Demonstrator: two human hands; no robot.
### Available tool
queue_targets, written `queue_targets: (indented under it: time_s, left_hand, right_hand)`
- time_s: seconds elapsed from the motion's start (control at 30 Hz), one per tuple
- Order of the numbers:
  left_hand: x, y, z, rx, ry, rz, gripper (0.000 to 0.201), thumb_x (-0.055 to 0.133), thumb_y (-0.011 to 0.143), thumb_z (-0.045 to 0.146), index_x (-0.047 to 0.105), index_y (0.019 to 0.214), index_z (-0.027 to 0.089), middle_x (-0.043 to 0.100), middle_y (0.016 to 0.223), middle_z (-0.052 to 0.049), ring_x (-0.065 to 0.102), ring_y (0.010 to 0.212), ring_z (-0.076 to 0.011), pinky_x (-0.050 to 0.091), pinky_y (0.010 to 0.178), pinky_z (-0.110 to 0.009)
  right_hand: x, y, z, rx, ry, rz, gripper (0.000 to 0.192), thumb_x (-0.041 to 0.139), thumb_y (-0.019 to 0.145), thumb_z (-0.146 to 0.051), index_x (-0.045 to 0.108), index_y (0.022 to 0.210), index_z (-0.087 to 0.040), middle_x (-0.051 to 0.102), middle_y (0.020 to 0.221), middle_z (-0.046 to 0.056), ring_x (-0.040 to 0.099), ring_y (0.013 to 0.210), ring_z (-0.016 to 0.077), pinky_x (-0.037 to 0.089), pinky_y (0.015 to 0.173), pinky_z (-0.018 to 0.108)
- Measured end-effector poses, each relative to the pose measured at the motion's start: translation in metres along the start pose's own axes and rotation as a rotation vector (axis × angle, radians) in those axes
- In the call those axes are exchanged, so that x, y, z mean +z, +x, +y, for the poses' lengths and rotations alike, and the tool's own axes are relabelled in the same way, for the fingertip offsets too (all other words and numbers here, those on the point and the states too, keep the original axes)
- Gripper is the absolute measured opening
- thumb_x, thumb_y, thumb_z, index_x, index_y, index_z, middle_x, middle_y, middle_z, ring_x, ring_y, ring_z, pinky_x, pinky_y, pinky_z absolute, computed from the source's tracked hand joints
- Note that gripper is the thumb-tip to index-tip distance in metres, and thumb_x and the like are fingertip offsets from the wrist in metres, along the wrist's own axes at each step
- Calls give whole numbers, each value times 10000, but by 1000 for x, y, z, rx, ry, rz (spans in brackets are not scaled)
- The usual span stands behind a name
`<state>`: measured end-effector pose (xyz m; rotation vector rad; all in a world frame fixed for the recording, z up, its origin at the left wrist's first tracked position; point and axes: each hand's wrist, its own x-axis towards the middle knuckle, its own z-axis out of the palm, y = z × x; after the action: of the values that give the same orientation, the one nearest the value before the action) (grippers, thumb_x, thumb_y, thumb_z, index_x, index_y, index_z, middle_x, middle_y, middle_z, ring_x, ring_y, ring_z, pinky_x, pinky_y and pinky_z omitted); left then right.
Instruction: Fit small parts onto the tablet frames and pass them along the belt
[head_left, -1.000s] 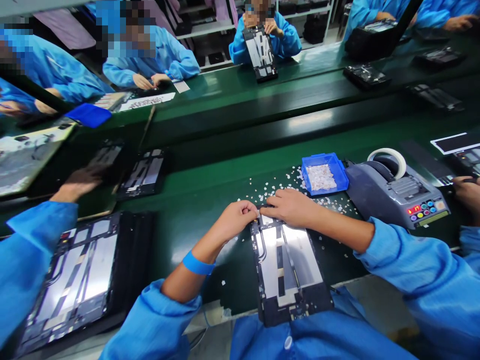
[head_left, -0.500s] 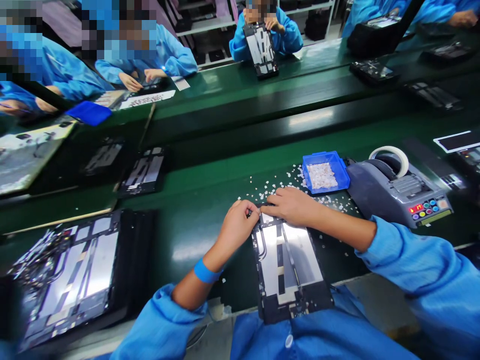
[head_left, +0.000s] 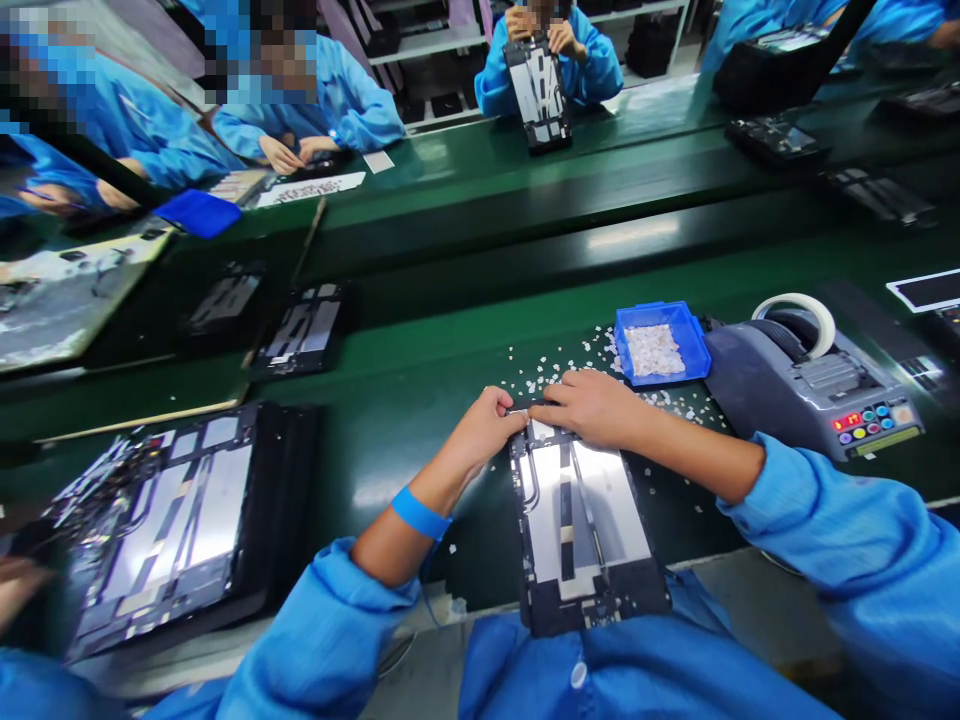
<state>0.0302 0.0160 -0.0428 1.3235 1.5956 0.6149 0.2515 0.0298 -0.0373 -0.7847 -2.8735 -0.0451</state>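
I have the open tablet frame [head_left: 581, 525] lying flat at the lower centre of the frame, its near end hanging over the table edge against my smock, so the far end sits right under my fingers. My left hand [head_left: 484, 430] is curled shut, fingertips pinched on something tiny at the frame's top left corner; the piece itself is too small for me to make out. My right hand [head_left: 589, 405] lies palm down across the top edge, fingers loosely spread and pressing, which I read as steadying the frame while the left works the corner. The two hands almost touch at the fingertips.

Just beyond my knuckles, small white bits [head_left: 551, 372] are scattered over the green table [head_left: 420, 390], likely peeled backing dropped where it falls. To the upper right of my right hand sits a blue tray [head_left: 697, 345] holding more white pieces, close enough to dip into. Beside it, further right, a grey tape dispenser [head_left: 814, 385] with a white roll on top faces me.

At lower left a stack of the same frames [head_left: 165, 530] waits near the table edge. Two more lie on the dark strip at centre left. Across the top, other people in blue smocks [head_left: 551, 70] work on their own units.
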Motion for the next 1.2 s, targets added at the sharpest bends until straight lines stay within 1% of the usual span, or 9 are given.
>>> queue_targets:
  time_s: [0.2,0.37,0.67,0.73,0.8,0.87,0.93,1.07,1.2]
  left_hand:
    - [-5,12,7,-37,-11,-90,152,648,705,183,503,740,210,466,660,62,440,616,-126,294,554,-262]
    - [-9,11,10,14,67,-136,171,660,693,193,536,811,207,503,689,58,465,637,-135,332,581,-268]
    - [-7,4,1,225,243,-5,294,700,729,245,582,995,199,579,899,-4,554,832,-183,455,748,-309]
    - [-11,-11,-4,268,233,100,305,680,780,288,602,1058,192,606,1004,-45,575,932,-205,482,847,-345]
    - [-16,-37,-16,255,204,186,368,611,861,353,602,1187,183,610,1060,-69,591,955,-211,499,894,-373]
    - [-18,-69,-35,222,197,176,464,563,905,395,577,1321,190,609,1075,-77,612,931,-212,527,880,-381]
    - [-13,-99,-54,211,214,85,528,559,916,410,553,1409,222,619,1125,-88,636,974,-229,548,889,-397]
    - [15,-134,-71,284,247,53,635,583,920,372,464,1531,246,539,1433,-143,512,1356,-320,425,1147,-514]
    - [27,-146,-65,244,61,154,680,527,961,388,349,1602,252,425,1616,-116,377,1507,-311,341,1238,-503]
  right_hand:
    - [2,-1,-1,4,-19,20,330,513,1000,-141,636,1292,-231,648,987,69,451,857,222,251,672,348]
    - [5,-3,-2,12,-26,48,274,499,1016,-163,667,1228,-212,649,961,74,445,848,220,250,671,354]
    - [5,-1,0,11,12,115,281,467,1036,-175,696,1198,-196,676,945,86,492,834,215,311,701,338]
    - [-1,-13,-3,73,58,169,310,444,1050,-193,689,1240,-193,707,1017,103,541,866,222,366,747,350]
    - [-8,-39,-13,254,154,251,339,427,1055,-214,680,1280,-195,725,1106,112,595,936,238,423,814,372]
    - [-15,-72,-31,520,283,299,342,438,1042,-237,691,1268,-200,736,1131,110,637,991,254,469,868,392]
    - [-21,-102,-55,729,401,233,314,475,1027,-295,714,1214,-213,747,1098,99,671,976,260,503,872,397]
    - [-33,-122,-101,807,574,21,271,551,982,-338,707,1165,-213,727,974,87,680,844,250,530,769,376]
    - [-45,-101,-128,799,745,137,353,554,963,-326,654,1286,-225,688,932,70,660,757,220,550,688,354]
